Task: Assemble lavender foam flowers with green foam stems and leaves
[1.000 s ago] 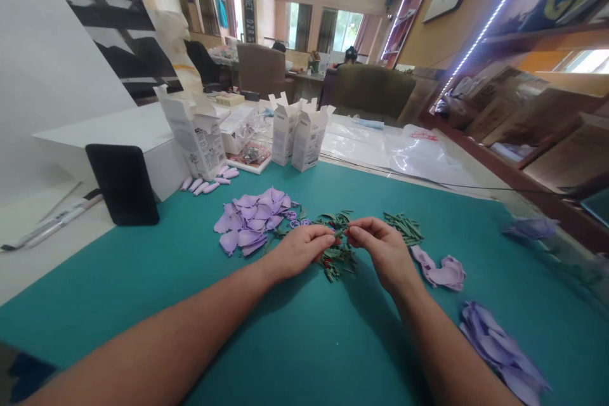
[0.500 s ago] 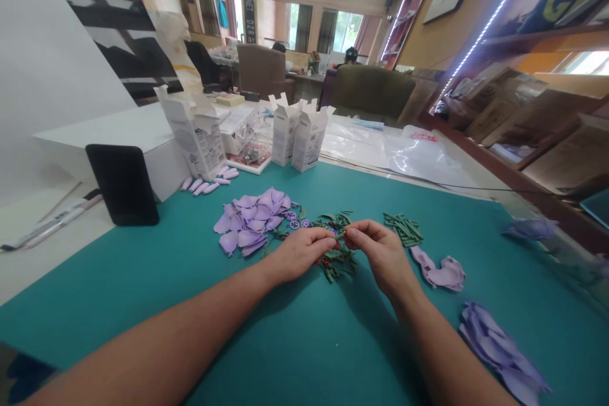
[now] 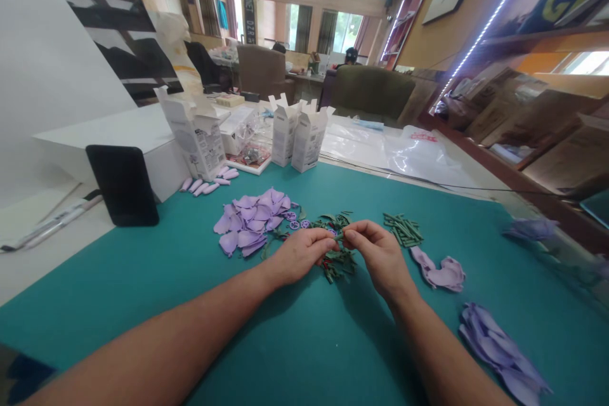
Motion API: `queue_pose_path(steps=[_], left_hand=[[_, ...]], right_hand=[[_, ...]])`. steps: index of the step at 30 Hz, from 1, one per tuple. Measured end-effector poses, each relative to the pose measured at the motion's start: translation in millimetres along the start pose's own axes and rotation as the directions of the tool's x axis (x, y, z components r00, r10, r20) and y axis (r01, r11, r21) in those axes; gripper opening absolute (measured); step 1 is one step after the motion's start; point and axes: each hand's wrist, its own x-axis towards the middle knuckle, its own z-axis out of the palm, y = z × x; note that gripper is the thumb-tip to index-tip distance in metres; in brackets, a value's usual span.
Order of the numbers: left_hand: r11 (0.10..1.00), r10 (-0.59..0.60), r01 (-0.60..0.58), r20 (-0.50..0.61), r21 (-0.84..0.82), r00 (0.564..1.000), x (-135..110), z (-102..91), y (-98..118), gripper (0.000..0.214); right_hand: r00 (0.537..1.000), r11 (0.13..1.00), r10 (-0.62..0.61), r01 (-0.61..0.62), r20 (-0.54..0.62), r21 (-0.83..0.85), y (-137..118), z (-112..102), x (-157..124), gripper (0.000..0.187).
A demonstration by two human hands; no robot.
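Observation:
Between the fingertips of both hands is a short green stem piece [image 3: 339,236]. My left hand [image 3: 304,252] pinches one end of it and my right hand [image 3: 375,247] pinches the other. Both hands are just above a pile of green leaf and stem parts [image 3: 340,261], some with red bits, partly hidden by the fingers. Left of my left hand lies a heap of purple petals [image 3: 252,216], with small purple wheel-like rings [image 3: 295,224] beside it. A stack of green sticks [image 3: 403,229] lies beyond my right hand.
Pale lilac curved pieces [image 3: 442,273] and stacked purple petals [image 3: 502,349] lie on the right of the green mat [image 3: 295,342]. A black phone-like slab [image 3: 122,185] leans at left, near small lilac pieces [image 3: 207,186]. Open white boxes [image 3: 308,139] stand behind.
My right fingers have moved very slightly left along the green stem piece, and the red spot by their tips no longer shows. The rest looks the same.

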Motion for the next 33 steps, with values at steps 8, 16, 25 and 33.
queue_pose_path(steps=[8,16,25,33], left_hand=[[1.000,-0.001,0.001,-0.005,0.006,1.000,-0.8,1.7,1.0,0.024],[1.000,-0.011,0.011,-0.009,-0.016,1.000,-1.3,3.1,2.1,0.022],[1.000,-0.001,0.000,-0.017,-0.005,1.000,-0.7,3.5,0.5,0.022],[1.000,0.008,-0.007,-0.027,0.021,1.000,-1.2,3.4,1.3,0.023]], right_hand=[[1.000,1.000,-0.010,0.010,0.005,0.009,0.8,1.1,-0.6,0.024],[1.000,1.000,-0.024,0.024,0.000,-0.007,-1.5,2.9,-1.3,0.025],[1.000,1.000,-0.005,0.005,-0.001,0.012,1.7,2.5,-0.5,0.023],[1.000,1.000,-0.017,0.017,0.010,0.002,2.1,2.4,-0.8,0.023]])
